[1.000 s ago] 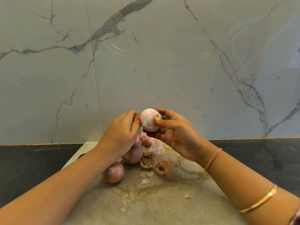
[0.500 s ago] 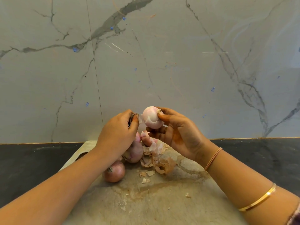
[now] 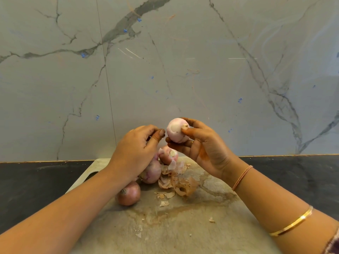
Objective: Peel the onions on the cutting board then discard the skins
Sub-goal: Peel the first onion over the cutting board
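My right hand [image 3: 203, 149] grips a peeled, pale pink onion [image 3: 176, 132] above the back of the cutting board [image 3: 183, 228], thumb pressed on its top end. My left hand [image 3: 135, 149] hovers just left of it with fingers curled and thumb against the forefinger; no skin shows between them, and a small gap separates thumb and onion. Below the hands lie an unpeeled brown onion [image 3: 128, 194], a partly peeled one [image 3: 152, 173] half hidden by my left hand, and another pinkish onion [image 3: 167, 154]. A heap of loose skins [image 3: 180, 183] lies right of them.
Small skin scraps [image 3: 164, 203] are scattered over the stained board. The board rests on a dark countertop [image 3: 36, 184], which meets a marble wall [image 3: 183, 70] at the back.
My right hand has turned the peeled onion and lifted it slightly. My left hand has pulled a little away from the onion; the thin strip of skin between them is gone from view.
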The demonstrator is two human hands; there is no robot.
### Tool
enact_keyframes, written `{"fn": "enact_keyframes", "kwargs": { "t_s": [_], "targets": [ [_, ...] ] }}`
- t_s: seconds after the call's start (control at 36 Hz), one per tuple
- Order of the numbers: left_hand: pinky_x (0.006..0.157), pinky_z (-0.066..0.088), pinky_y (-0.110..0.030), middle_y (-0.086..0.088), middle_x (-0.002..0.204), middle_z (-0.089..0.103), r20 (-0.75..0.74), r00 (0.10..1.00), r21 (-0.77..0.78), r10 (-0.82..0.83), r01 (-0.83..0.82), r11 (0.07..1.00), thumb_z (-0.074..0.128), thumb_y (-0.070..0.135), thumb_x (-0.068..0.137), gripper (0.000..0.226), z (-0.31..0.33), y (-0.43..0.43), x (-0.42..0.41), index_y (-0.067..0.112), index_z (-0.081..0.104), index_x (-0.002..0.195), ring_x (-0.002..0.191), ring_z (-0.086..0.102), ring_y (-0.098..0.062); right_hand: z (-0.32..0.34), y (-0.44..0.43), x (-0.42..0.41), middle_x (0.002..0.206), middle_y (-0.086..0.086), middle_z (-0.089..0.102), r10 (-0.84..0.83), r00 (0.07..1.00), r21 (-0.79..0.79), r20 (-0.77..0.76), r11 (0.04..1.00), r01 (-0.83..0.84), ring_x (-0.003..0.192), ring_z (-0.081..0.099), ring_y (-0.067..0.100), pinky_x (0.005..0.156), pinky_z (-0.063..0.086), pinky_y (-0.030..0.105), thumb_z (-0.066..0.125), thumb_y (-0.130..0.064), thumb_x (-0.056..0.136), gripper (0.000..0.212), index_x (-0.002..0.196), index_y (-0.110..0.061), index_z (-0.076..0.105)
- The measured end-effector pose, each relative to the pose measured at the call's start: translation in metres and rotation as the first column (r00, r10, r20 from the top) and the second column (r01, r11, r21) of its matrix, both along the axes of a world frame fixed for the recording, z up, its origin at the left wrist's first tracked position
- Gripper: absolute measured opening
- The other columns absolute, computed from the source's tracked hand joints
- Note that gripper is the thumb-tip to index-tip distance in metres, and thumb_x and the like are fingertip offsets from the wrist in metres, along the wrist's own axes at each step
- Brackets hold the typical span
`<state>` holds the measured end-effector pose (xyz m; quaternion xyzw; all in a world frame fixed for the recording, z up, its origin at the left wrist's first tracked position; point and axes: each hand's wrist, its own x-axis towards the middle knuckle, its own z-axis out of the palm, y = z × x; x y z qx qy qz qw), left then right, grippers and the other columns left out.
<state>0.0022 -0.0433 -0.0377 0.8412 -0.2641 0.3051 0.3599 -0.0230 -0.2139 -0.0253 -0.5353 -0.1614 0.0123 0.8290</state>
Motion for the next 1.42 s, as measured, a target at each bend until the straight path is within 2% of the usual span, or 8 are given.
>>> {"fn": "enact_keyframes", "kwargs": {
  "t_s": [0.08, 0.17, 0.31, 0.42, 0.56, 0.89, 1.11, 1.42],
  "targets": [
    [0.072, 0.047, -0.043, 0.002, 0.083, 0.066, -0.009, 1.000, -0.003, -0.027, 0.027, 1.000, 0.033, 0.063, 0.088, 0.057, 0.000, -0.001, -0.001, 0.018, 0.067, 0.089, 0.085, 0.058, -0.016, -0.001, 0.001, -0.001, 0.116, 0.022, 0.062, -0.019, 0.999, -0.057, 0.031, 0.998, 0.021, 0.094, 0.069, 0.032, 0.083, 0.059, 0.037, 0.053, -0.007, 0.095, 0.029, 0.124, -0.005, 0.052],
    [0.071, 0.045, -0.034, 0.007, 0.082, 0.063, -0.027, 0.999, 0.001, -0.037, 0.037, 0.999, 0.024, 0.070, 0.082, 0.063, -0.002, 0.000, 0.001, 0.022, 0.065, 0.087, 0.086, 0.056, -0.012, -0.003, 0.003, 0.000, 0.116, 0.015, 0.062, -0.061, 0.995, -0.160, 0.078, 0.984, 0.073, 0.094, 0.070, 0.027, 0.084, 0.059, 0.037, 0.055, -0.012, 0.095, 0.026, 0.121, -0.010, 0.054],
    [0.070, 0.042, -0.032, 0.005, 0.083, 0.055, -0.038, 0.998, 0.000, -0.044, 0.044, 0.999, 0.027, 0.054, 0.089, 0.047, -0.004, -0.002, 0.001, 0.019, 0.059, 0.087, 0.084, 0.052, -0.012, -0.005, 0.004, 0.003, 0.116, 0.006, 0.063, -0.154, 0.970, -0.364, 0.190, 0.906, 0.215, 0.098, 0.065, 0.019, 0.085, 0.054, 0.036, 0.059, -0.024, 0.092, 0.024, 0.116, -0.023, 0.056],
    [0.065, 0.036, -0.026, 0.007, 0.077, 0.049, -0.018, 1.000, 0.053, -0.016, 0.017, 0.998, 0.022, 0.058, 0.086, 0.047, -0.006, -0.002, 0.005, 0.022, 0.051, 0.078, 0.079, 0.046, -0.009, -0.007, 0.004, 0.004, 0.115, 0.009, 0.064, -0.169, 0.965, -0.391, 0.203, 0.889, 0.238, 0.099, 0.064, 0.026, 0.089, 0.053, 0.040, 0.061, -0.022, 0.091, 0.025, 0.115, -0.021, 0.056],
    [0.060, 0.028, -0.024, 0.010, 0.069, 0.043, -0.007, 1.000, 0.075, 0.005, -0.005, 0.997, 0.019, 0.058, 0.078, 0.035, -0.005, 0.000, 0.007, 0.031, 0.039, 0.067, 0.073, 0.042, -0.008, -0.009, 0.005, 0.004, 0.117, 0.009, 0.062, -0.147, 0.964, -0.424, 0.221, 0.876, 0.230, 0.101, 0.064, 0.023, 0.084, 0.055, 0.028, 0.061, -0.020, 0.091, 0.020, 0.108, -0.027, 0.053],
    [0.055, 0.027, -0.026, 0.004, 0.069, 0.048, -0.078, 0.996, 0.104, 0.047, -0.039, 0.994, 0.033, 0.040, 0.081, 0.032, -0.002, -0.001, 0.005, 0.017, 0.052, 0.070, 0.067, 0.043, -0.011, -0.012, 0.008, 0.004, 0.118, 0.009, 0.062, -0.164, 0.962, -0.477, 0.220, 0.842, 0.252, 0.104, 0.063, 0.027, 0.085, 0.055, 0.029, 0.063, -0.018, 0.091, 0.023, 0.105, -0.030, 0.049],
    [0.050, 0.032, -0.020, -0.001, 0.071, 0.060, -0.143, 0.989, -0.074, 0.018, -0.029, 0.997, 0.044, 0.018, 0.095, 0.023, 0.003, 0.000, 0.002, 0.013, 0.064, 0.084, 0.060, 0.048, -0.011, -0.006, 0.004, 0.001, 0.116, 0.014, 0.061, -0.116, 0.986, -0.306, 0.123, 0.940, 0.149, 0.092, 0.066, 0.022, 0.077, 0.056, 0.026, 0.058, -0.015, 0.093, 0.029, 0.121, -0.009, 0.051],
    [0.051, 0.032, -0.031, -0.002, 0.066, 0.056, -0.146, 0.977, 0.088, 0.157, -0.146, 0.985, 0.043, 0.024, 0.096, 0.026, 0.003, 0.002, 0.001, 0.014, 0.059, 0.077, 0.061, 0.049, -0.016, -0.003, 0.002, -0.001, 0.104, 0.014, 0.066, -0.043, 0.999, -0.160, 0.034, 0.986, 0.048, 0.082, 0.068, 0.021, 0.074, 0.057, 0.028, 0.060, -0.013, 0.089, 0.036, 0.123, -0.005, 0.053]
  ]
}}
